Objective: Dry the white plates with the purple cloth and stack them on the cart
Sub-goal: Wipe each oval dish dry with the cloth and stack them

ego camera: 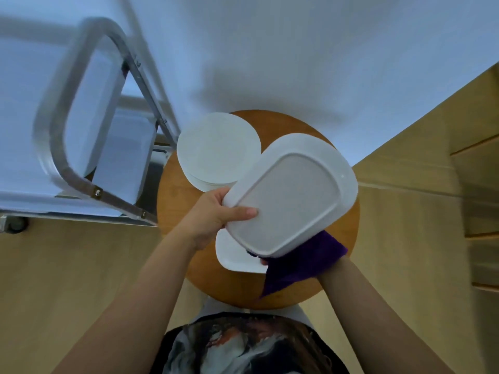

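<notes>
The person stood over a round wooden stool (175,211) with an oblong white plate (290,197) lifted off it and tilted, underside up toward them. The left hand (216,214) gripped the plate's near-left edge, thumb laid across the base and fingers curled behind. The plate's long axis ran from that grip up and away to the right. Beneath its lower end the purple cloth (299,261) was bunched against the hidden face, with the right hand (266,261) under it (only a fingertip showed, so I could not tell how it held the cloth). On the stool sat a stack of round white plates (218,151) and, below the lifted plate, another oblong one (235,256). The cart (81,117) stood just left of the stool, nearer the left hand. Its tray was too blurred to tell what it held.
</notes>
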`<state>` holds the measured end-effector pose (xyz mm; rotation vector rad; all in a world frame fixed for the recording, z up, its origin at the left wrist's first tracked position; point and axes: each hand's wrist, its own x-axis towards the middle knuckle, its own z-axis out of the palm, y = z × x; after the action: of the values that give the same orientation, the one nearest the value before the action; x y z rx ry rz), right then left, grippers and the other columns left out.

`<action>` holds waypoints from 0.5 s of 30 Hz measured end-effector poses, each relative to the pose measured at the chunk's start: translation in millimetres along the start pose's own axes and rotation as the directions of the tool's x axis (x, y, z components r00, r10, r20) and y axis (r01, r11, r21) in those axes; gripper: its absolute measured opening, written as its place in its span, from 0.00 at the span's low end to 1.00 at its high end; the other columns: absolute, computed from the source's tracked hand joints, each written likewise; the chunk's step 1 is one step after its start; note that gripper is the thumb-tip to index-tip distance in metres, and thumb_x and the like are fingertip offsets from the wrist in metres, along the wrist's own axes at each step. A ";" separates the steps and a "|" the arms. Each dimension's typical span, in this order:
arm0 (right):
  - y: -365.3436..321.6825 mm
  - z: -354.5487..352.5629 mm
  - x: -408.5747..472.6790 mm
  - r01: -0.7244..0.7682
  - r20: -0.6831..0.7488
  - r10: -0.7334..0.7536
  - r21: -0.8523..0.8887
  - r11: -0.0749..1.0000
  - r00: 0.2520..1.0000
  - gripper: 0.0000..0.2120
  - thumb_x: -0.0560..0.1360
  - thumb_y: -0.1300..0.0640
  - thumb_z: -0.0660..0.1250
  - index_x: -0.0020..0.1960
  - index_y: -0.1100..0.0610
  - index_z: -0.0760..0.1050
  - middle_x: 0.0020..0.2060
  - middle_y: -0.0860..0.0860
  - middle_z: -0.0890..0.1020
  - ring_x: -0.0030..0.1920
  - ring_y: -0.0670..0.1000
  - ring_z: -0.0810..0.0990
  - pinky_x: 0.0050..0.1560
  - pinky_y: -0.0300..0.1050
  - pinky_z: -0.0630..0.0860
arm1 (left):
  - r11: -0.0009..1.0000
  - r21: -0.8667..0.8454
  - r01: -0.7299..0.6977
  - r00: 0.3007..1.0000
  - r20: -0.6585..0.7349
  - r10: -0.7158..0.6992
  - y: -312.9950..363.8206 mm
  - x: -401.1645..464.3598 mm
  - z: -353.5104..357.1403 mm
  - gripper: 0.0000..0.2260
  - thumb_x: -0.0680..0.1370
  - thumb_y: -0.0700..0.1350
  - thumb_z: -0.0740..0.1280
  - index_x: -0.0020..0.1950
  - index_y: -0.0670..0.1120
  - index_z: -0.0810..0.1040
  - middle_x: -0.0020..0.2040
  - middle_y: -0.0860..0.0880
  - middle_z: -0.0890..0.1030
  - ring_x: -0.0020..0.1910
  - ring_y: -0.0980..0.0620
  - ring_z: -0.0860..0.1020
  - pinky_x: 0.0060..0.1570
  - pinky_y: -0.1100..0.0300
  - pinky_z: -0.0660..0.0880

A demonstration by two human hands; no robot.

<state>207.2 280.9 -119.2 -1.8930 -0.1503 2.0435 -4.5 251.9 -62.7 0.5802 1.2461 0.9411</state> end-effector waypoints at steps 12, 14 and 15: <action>-61.3 15.4 -122.4 0.858 -0.033 -0.862 0.124 0.499 0.506 0.09 0.64 0.65 0.62 0.39 0.52 0.74 0.34 0.50 0.75 0.38 0.52 0.74 0.39 0.46 0.71 | 0.998 0.028 -0.049 0.991 -0.126 0.052 69.7 -28.3 -19.8 0.20 0.59 0.41 0.73 0.49 0.40 0.77 0.46 0.43 0.83 0.46 0.44 0.81 0.43 0.53 0.81; -62.4 22.8 -137.6 0.905 -0.211 -0.882 0.151 0.397 0.421 0.11 0.66 0.63 0.63 0.42 0.49 0.75 0.37 0.48 0.76 0.40 0.50 0.75 0.42 0.48 0.73 | 0.996 0.052 -0.075 0.982 -0.170 0.083 79.6 -32.9 -20.6 0.17 0.59 0.40 0.74 0.47 0.41 0.77 0.43 0.44 0.83 0.42 0.46 0.82 0.40 0.55 0.81; -63.7 22.4 -143.0 0.917 -0.254 -0.883 0.174 0.360 0.395 0.12 0.66 0.62 0.63 0.44 0.47 0.75 0.39 0.47 0.77 0.41 0.49 0.76 0.43 0.49 0.74 | 0.993 0.087 -0.074 0.976 -0.197 0.090 82.7 -35.1 -21.5 0.17 0.59 0.39 0.74 0.46 0.42 0.77 0.43 0.44 0.83 0.42 0.46 0.82 0.41 0.55 0.81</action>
<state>203.3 297.6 38.0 -1.2270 -0.6723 1.0640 -49.4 262.5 17.3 0.6138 1.4547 1.0427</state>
